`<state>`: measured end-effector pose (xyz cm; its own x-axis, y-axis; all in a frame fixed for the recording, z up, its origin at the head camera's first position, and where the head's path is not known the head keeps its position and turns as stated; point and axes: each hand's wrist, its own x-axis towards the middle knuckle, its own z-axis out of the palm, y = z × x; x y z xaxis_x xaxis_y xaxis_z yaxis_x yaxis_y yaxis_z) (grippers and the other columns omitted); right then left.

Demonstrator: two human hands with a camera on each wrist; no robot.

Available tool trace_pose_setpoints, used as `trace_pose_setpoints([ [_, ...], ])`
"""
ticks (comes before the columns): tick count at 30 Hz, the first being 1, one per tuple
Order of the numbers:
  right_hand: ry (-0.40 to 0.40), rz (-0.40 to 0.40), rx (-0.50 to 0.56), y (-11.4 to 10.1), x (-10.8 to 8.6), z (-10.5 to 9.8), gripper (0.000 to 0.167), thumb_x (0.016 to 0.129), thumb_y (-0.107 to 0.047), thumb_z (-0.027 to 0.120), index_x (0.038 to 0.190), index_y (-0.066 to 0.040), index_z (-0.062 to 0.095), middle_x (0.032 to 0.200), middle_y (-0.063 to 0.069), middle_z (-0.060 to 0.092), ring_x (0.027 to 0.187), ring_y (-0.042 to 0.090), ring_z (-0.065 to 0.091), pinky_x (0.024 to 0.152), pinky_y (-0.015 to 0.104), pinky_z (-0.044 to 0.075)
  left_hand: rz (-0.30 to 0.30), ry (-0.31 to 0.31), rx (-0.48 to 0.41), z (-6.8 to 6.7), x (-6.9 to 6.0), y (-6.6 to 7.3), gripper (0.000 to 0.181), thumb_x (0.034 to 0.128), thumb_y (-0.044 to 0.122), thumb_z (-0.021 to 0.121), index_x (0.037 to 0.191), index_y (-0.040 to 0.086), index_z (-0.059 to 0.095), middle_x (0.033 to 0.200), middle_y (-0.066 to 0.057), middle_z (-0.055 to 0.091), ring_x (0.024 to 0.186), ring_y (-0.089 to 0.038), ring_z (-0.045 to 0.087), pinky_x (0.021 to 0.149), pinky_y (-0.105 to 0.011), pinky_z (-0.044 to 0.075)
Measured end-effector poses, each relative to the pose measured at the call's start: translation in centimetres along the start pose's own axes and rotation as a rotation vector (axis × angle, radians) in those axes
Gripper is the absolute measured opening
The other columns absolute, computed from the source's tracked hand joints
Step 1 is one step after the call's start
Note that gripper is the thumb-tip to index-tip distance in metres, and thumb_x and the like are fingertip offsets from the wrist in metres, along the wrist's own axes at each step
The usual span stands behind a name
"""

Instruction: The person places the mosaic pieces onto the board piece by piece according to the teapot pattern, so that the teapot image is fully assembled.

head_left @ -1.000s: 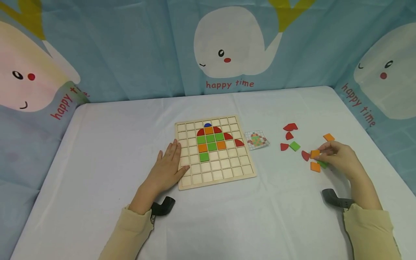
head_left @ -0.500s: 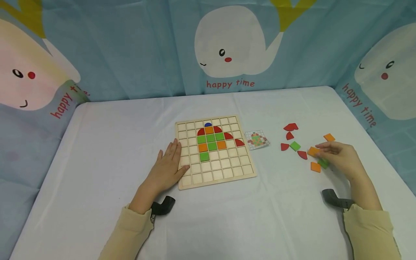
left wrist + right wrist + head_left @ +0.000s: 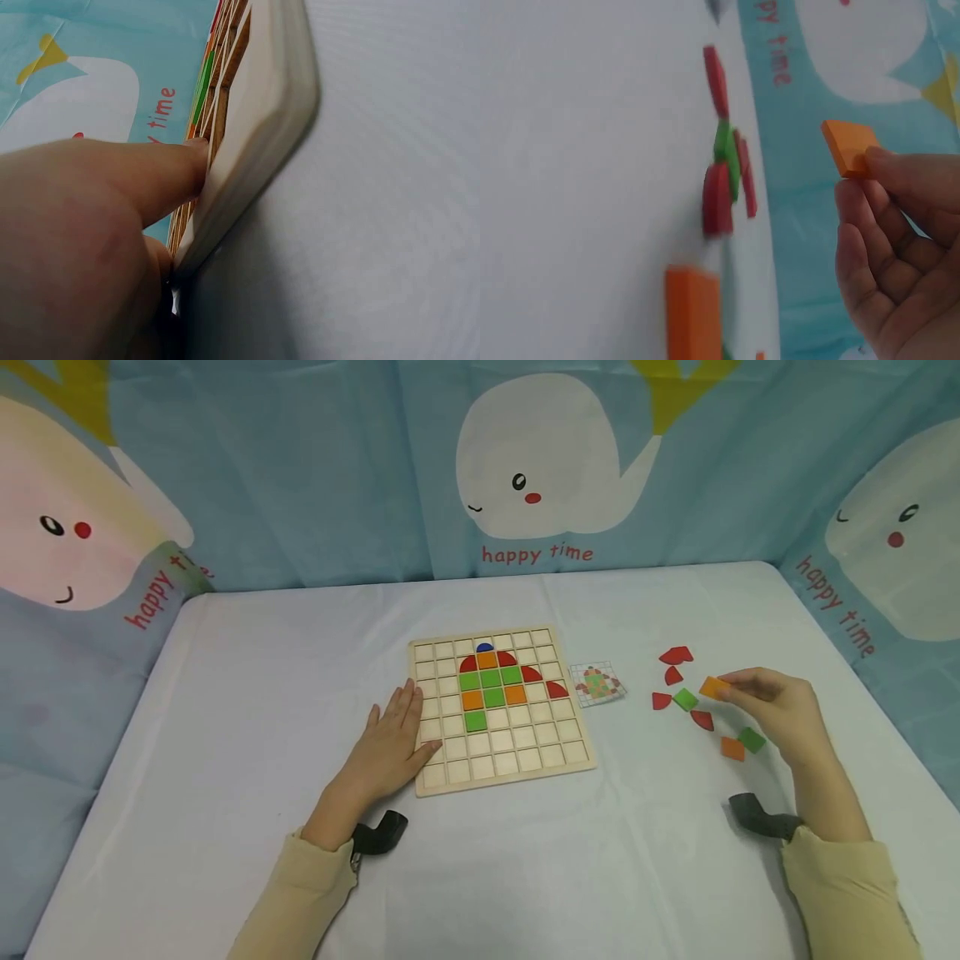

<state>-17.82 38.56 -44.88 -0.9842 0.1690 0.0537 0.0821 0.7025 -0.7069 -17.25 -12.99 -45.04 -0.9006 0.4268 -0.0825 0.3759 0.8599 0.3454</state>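
My left hand rests on the left edge of a wooden grid board, its fingers straight; in the left wrist view the thumb lies over the board's rim. Green, orange, red and blue pieces sit in the board's upper cells. My right hand pinches an orange square tile between thumb and fingers, held above the table. Below that hand lie a green tile and another orange tile. Red quarter-round pieces and a green square lie to its left.
A small pattern card lies against the board's right side. More red pieces are farther back on the white tablecloth. A blue curtain with whale prints stands behind and beside the table.
My right hand has picked up the orange tile from beside the green one and moved it up and slightly left. The red piece nearby shifted left. My left hand stays on the board.
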Motion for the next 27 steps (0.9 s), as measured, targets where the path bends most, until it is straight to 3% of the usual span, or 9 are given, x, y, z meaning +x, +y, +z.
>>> trace_pose_setpoints([
  [3, -0.014, -0.033, 0.047, -0.6, 0.4, 0.7, 0.035, 0.086, -0.035, 0.068, 0.111, -0.011, 0.067, 0.104, 0.001, 0.066, 0.091, 0.003, 0.059, 0.071, 0.006, 0.044, -0.004, -0.001, -0.005, -0.1, 0.0, 0.1, 0.078, 0.0961, 0.036, 0.05, 0.146, -0.011, 0.013, 0.154, -0.023, 0.006, 0.142, -0.038, 0.008, 0.109, -0.06, 0.01],
  [9, -0.07, -0.028, 0.08, -5.9, -0.4, 1.6, 0.036, 0.087, -0.037, 0.066, 0.112, -0.01, 0.067, 0.101, -0.004, 0.065, 0.086, 0.0, 0.058, 0.07, 0.008, 0.046, -0.003, 0.006, -0.005, -0.2, 0.0, 0.1, 0.078, 0.096, 0.035, 0.05, 0.146, -0.011, 0.013, 0.154, -0.024, 0.007, 0.141, -0.039, 0.009, 0.109, -0.06, 0.01],
  [13, -0.129, -0.093, 0.13, -9.2, -0.9, 1.9, 0.032, 0.09, -0.023, 0.066, 0.11, 0.002, 0.064, 0.094, -0.011, 0.065, 0.082, -0.002, 0.059, 0.07, 0.01, 0.047, -0.005, -0.002, 0.0, -0.1, 0.0, 0.1, 0.078, 0.0964, 0.037, 0.049, 0.146, -0.01, 0.012, 0.155, -0.023, 0.006, 0.142, -0.038, 0.008, 0.109, -0.059, 0.01],
  [17, -0.138, -0.119, 0.133, -10.6, -0.9, 2.7, 0.028, 0.089, -0.017, 0.067, 0.109, 0.003, 0.064, 0.091, -0.018, 0.062, 0.083, -0.005, 0.059, 0.071, 0.01, 0.046, -0.005, -0.002, -0.004, 0.0, 0.0, 0.2, 0.078, 0.0963, 0.038, 0.049, 0.146, -0.01, 0.013, 0.155, -0.023, 0.005, 0.142, -0.038, 0.008, 0.109, -0.059, 0.01],
  [22, -0.163, -0.184, 0.154, -12.0, -0.6, 4.2, 0.024, 0.088, -0.014, 0.068, 0.106, 0.002, 0.067, 0.096, -0.008, 0.065, 0.082, 0.002, 0.062, 0.071, 0.013, 0.046, -0.012, -0.008, 0.0, 0.0, 0.1, 0.2, 0.078, 0.0965, 0.038, 0.049, 0.146, -0.01, 0.013, 0.155, -0.022, 0.005, 0.142, -0.037, 0.007, 0.109, -0.059, 0.01],
  [27, -0.202, -0.201, 0.165, -13.6, -0.2, 5.8, 0.021, 0.087, -0.013, 0.069, 0.103, 0.0, 0.069, 0.097, 0.008, 0.068, 0.077, 0.006, 0.061, 0.057, 0.017, 0.045, -0.015, -0.009, -0.003, 0.1, 0.0, 0.0, 0.078, 0.0966, 0.038, 0.049, 0.147, -0.01, 0.012, 0.155, -0.022, 0.005, 0.142, -0.037, 0.006, 0.11, -0.059, 0.009],
])
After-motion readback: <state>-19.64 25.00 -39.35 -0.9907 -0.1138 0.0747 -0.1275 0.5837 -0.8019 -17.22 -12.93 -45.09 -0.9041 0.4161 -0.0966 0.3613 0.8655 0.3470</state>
